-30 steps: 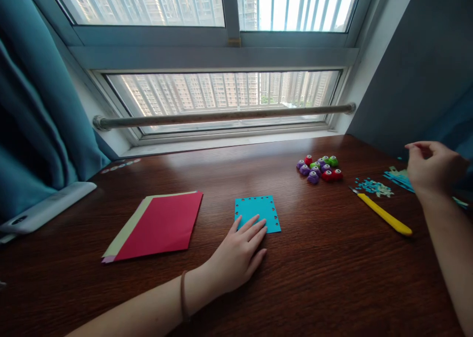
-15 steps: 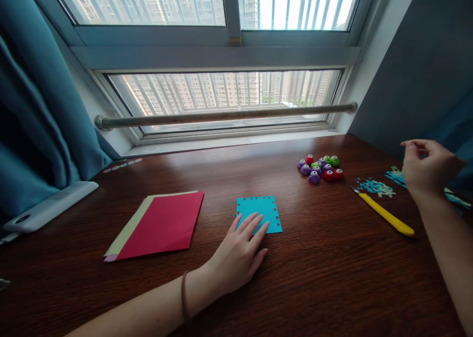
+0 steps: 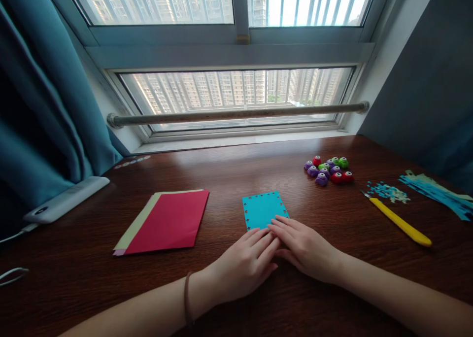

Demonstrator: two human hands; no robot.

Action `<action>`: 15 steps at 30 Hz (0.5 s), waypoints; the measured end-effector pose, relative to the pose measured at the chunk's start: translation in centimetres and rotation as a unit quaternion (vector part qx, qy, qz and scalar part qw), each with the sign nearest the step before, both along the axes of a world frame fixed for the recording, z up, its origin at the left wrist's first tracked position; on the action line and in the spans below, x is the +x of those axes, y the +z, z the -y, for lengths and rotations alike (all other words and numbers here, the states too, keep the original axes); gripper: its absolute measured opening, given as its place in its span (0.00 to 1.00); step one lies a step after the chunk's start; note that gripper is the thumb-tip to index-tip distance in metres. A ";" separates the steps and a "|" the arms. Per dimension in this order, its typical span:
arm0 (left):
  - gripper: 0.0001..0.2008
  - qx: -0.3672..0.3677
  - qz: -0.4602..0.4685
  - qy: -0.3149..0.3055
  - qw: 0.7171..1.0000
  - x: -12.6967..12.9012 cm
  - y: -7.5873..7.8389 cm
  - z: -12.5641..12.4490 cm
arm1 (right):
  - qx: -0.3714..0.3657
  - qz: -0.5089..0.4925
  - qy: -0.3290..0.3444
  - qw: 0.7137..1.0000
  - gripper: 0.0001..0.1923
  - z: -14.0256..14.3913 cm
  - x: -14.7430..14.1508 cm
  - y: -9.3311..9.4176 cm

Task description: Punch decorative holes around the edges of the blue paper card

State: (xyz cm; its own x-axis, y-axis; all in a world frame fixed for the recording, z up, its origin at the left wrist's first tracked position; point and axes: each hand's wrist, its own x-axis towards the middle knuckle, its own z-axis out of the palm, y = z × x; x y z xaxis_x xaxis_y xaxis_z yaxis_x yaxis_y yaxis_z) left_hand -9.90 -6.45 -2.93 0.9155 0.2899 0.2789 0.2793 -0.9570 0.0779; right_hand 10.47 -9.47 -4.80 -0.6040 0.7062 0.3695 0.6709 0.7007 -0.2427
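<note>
A small turquoise paper card (image 3: 263, 209) with punched holes along its edges lies flat on the dark wooden table (image 3: 229, 174). My left hand (image 3: 244, 265) rests flat with its fingertips on the card's near edge. My right hand (image 3: 301, 246) lies flat beside it, its fingertips also touching the near edge of the card. Neither hand holds anything.
A stack of red, pale green and pink paper sheets (image 3: 166, 221) lies to the left. Several small coloured punches (image 3: 328, 169) sit at the back right, with a yellow craft knife (image 3: 399, 221), paper scraps (image 3: 388, 191) and blue paper strips (image 3: 439, 191). A white device (image 3: 66, 199) lies far left.
My right hand has come from the far right, near the blue strips, down to the card beside my left hand. The view has shifted slightly left.
</note>
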 end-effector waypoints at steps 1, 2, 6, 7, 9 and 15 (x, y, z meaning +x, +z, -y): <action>0.19 -0.008 -0.003 -0.004 1.000 0.0 0.1 0.0 | 0.014 0.009 -0.008 1.000 0.20 0.0 0.1 -0.1; 0.19 -0.015 -0.006 -0.010 1.000 -0.1 0.2 -0.1 | 0.028 0.018 -0.015 0.999 0.19 0.0 0.3 -0.1; 0.20 -0.020 -0.024 -0.113 0.993 -0.7 1.2 0.0 | 0.065 0.058 -0.046 0.995 0.19 0.0 0.5 0.0; 0.20 -0.010 -0.030 -0.148 0.988 -0.9 1.4 0.1 | 0.068 0.061 -0.057 0.994 0.20 0.1 0.4 0.1; 0.20 0.014 -0.037 -0.190 0.981 -1.1 1.8 0.2 | 0.076 0.058 -0.078 0.992 0.20 0.3 0.3 0.4; 0.19 0.048 -0.027 -0.190 0.980 -1.3 2.1 0.1 | 0.059 0.070 -0.150 0.984 0.12 1.0 0.3 0.9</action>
State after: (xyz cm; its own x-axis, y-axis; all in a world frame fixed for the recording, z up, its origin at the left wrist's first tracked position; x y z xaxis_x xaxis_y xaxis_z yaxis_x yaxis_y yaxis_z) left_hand -11.24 -6.52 -0.87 0.9663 -0.1000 0.2371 -0.0977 -0.9950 -0.0217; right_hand 10.78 -10.44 -3.90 -0.4265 0.8173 0.3875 0.8726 0.4845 -0.0614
